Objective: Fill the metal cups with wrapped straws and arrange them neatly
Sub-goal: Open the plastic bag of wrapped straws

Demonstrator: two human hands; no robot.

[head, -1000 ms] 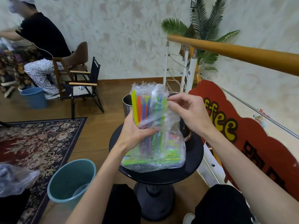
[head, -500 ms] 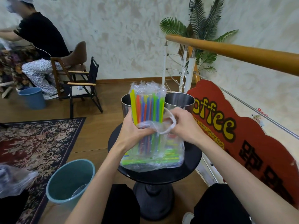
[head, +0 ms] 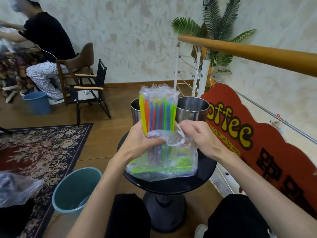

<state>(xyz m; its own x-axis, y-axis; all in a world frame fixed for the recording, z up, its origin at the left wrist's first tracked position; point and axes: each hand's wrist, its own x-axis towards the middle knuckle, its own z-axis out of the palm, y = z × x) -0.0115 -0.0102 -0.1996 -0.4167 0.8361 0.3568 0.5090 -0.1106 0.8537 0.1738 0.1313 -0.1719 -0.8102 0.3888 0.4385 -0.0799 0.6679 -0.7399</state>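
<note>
An upright bundle of coloured wrapped straws (head: 157,114) stands above the small round black table (head: 204,177). My left hand (head: 139,141) grips the bundle around its middle. My right hand (head: 197,134) pinches the clear plastic bag (head: 171,140), which is bunched down below the straws' upper half. Another clear pack of straws (head: 164,169) lies flat on the table under my hands. Two metal cups stand behind the bundle: the left cup (head: 135,110) is mostly hidden, the right cup (head: 192,109) looks empty.
A teal bucket (head: 75,188) sits on the floor left of the table, beside a patterned rug (head: 39,148). A red coffee sign (head: 257,143) and a wooden handrail (head: 257,54) run along the right. A seated person (head: 44,48) and folding chair (head: 91,90) are far left.
My right hand has pulled the plastic bag down from the straws' tops to their middle, baring the upper half of the bundle. My left hand kept its grip.
</note>
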